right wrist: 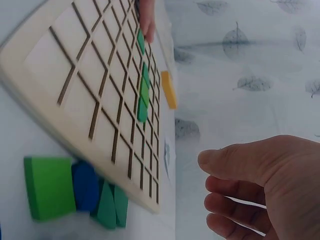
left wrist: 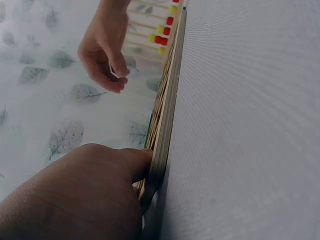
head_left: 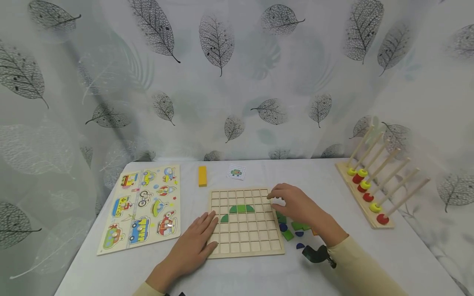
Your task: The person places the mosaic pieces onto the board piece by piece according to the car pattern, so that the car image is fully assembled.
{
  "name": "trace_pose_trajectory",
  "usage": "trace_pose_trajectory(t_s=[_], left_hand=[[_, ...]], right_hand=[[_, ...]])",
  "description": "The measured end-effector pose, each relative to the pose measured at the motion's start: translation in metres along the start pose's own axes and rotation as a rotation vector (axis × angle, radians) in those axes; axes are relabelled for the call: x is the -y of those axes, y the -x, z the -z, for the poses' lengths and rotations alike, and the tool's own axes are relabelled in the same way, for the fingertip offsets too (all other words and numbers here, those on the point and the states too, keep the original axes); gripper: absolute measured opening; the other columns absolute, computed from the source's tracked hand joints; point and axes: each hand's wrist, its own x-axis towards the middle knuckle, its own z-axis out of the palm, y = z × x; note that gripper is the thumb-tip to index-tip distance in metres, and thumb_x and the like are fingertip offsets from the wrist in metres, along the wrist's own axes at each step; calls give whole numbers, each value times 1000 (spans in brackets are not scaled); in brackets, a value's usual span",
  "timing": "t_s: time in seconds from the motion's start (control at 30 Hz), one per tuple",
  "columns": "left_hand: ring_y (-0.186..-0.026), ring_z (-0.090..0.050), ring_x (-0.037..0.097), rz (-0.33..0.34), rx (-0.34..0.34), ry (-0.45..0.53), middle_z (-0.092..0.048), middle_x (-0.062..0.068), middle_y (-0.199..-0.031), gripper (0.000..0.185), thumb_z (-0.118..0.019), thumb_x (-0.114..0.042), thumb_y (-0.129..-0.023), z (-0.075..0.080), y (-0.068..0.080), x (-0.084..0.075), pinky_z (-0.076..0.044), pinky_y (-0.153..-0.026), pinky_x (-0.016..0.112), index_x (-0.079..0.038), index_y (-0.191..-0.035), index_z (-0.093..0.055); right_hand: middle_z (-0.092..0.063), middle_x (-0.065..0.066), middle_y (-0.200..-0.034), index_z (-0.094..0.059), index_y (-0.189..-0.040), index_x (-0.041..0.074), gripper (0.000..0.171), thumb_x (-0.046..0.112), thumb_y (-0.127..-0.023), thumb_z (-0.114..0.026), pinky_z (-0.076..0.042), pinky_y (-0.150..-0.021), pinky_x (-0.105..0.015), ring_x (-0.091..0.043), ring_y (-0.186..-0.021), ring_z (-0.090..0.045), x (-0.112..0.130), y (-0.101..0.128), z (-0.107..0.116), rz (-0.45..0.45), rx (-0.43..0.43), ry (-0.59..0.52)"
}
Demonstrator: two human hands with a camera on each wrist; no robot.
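Note:
A wooden grid board (head_left: 244,242) lies on the white table, with green curved pieces (head_left: 241,209) set in its upper rows. My left hand (head_left: 196,242) rests flat on the board's lower left edge, fingers straight; the left wrist view shows the left hand (left wrist: 75,200) against the board edge (left wrist: 165,130). My right hand (head_left: 292,203) hovers over the board's upper right corner with fingers loosely curled. In the right wrist view the right hand (right wrist: 260,185) has thumb and fingers apart with nothing between them. Loose green pieces (head_left: 288,235) and blue pieces (head_left: 283,227) lie just right of the board.
A vehicle peg puzzle (head_left: 142,205) lies at the left. A yellow block (head_left: 202,176) and a small card (head_left: 236,172) sit behind the board. A peg rack with red and yellow rings (head_left: 370,193) stands at the right. A leaf-print cloth hangs behind.

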Motion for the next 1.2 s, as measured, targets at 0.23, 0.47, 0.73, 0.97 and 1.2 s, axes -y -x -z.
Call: trace_pose_trajectory(t_s=[0.23, 0.47, 0.73, 0.97, 1.2], left_hand=[[-161, -28, 38, 7, 7, 8, -32, 17, -175, 68, -62, -33, -109, 0, 0, 0, -24, -131, 53, 2, -164, -42], [-161, -28, 38, 5, 7, 0, -31, 17, -175, 68, -61, -34, -110, 0, 0, 1, -24, -131, 53, 1, -165, -42], [-161, -27, 37, 10, 14, 1, -31, 16, -175, 69, -61, -34, -110, -1, 0, 1, -23, -131, 52, 1, -165, -42], [-161, -27, 37, 10, 16, -7, -31, 16, -175, 68, -61, -34, -110, -1, 0, 0, -24, -131, 52, 1, -165, -42], [-162, -26, 35, 26, 33, -3, -30, 15, -176, 69, -61, -35, -110, 0, 0, -1, -22, -132, 51, 0, -166, -41]], right_hand=[[-73, 0, -116, -82, -116, 12, 25, 10, -92, -88, -62, -91, -43, -22, -105, -68, -14, 16, 9, -100, 4, 28], [-73, -5, -115, -82, -116, 11, 25, 10, -92, -88, -63, -85, -41, -24, -99, -67, -23, 29, 15, -132, 4, 38], [-73, -2, -115, -82, -115, 13, 22, 12, -94, -87, -64, -88, -44, -22, -100, -68, -29, 46, 16, -184, 60, -1], [-72, 6, -112, -83, -114, 17, 22, 12, -93, -87, -62, -97, -49, -19, -105, -68, -39, 60, 7, -244, 150, -29], [-69, 13, -105, -83, -109, 17, 24, 7, -88, -88, -62, -92, -44, -13, -101, -67, -43, 66, -5, -216, 181, -11]])
